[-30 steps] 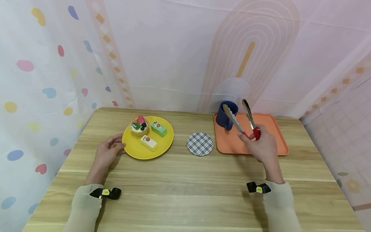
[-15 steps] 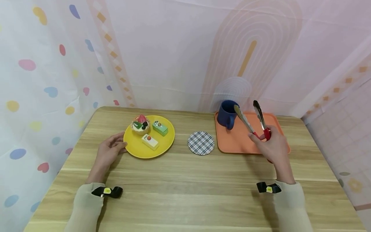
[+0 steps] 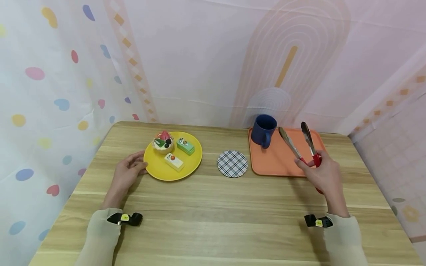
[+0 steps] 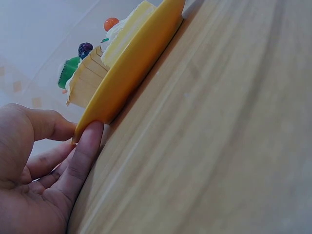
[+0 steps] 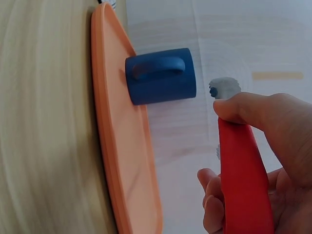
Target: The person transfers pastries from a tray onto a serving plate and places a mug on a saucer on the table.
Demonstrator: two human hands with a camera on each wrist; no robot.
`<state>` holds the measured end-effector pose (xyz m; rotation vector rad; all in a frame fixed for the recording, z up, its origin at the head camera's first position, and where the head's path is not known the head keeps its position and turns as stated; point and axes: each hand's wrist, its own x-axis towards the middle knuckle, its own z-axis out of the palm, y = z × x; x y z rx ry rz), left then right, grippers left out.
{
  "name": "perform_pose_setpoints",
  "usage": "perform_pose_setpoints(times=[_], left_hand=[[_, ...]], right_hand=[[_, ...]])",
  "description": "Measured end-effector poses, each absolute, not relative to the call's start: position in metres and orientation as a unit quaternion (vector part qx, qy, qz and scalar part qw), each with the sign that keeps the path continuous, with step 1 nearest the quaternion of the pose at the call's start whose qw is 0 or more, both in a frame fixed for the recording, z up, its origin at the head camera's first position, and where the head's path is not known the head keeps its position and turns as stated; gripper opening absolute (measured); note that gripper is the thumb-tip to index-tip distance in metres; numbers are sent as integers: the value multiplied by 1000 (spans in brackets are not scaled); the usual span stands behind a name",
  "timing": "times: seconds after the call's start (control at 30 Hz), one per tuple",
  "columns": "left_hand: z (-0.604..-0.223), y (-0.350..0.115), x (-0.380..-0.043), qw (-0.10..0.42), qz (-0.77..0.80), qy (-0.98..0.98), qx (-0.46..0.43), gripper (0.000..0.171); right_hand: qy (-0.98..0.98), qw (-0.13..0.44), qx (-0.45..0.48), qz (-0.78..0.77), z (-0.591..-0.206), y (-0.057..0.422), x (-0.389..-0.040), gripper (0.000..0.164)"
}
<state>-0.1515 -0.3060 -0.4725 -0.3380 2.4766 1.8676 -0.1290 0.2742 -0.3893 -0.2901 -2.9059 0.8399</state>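
My left hand (image 3: 127, 171) pinches the left rim of a yellow plate (image 3: 159, 170), with thumb and index finger at the edge in the left wrist view. On that plate sit a fruit tart (image 3: 163, 143), a green cake slice (image 3: 185, 146) and a cream-coloured cake slice (image 3: 174, 162), toy-like in look. My right hand (image 3: 323, 175) grips metal tongs (image 3: 293, 146) by their red handles (image 5: 243, 180). The tongs' two arms are spread with nothing between them, held over the right part of an orange tray (image 3: 273, 162). A dark blue mug (image 3: 263, 129) stands upright on the tray's back left corner.
A round checked coaster (image 3: 232, 163) lies between plate and tray on the wooden table (image 3: 213, 218). Behind the table's far edge hangs a patterned cloth (image 3: 193, 66), which continues along the left side.
My right hand has moved right with the tongs, whose tips have drawn away from the mug. The left hand keeps its hold on the plate. The head view has shifted slightly.
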Motion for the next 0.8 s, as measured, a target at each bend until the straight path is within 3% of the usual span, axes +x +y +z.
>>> perform_pose_setpoints(times=[0.33, 0.8], left_hand=[[-475, -305, -151, 7, 607, 788, -102, 54], [-475, -306, -152, 7, 610, 787, -94, 54]], right_hand=[[-958, 30, -107, 264, -396, 289, -121, 98], [-957, 23, -132, 256, -406, 306, -108, 95]])
